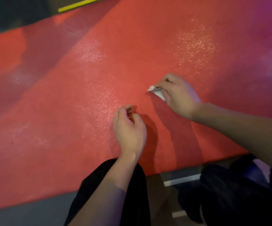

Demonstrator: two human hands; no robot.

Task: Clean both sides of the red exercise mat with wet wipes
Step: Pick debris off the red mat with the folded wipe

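The red exercise mat lies flat and fills most of the view, with shiny damp patches across it. My right hand grips a small crumpled white wet wipe and holds it against the mat right of centre. My left hand hovers or rests just above the mat near its front edge, fingers loosely curled with nothing in them.
My knees in black trousers are at the mat's near edge on a grey floor. A yellow strip lies beyond the mat's far edge. Purple light tints the right side of the mat.
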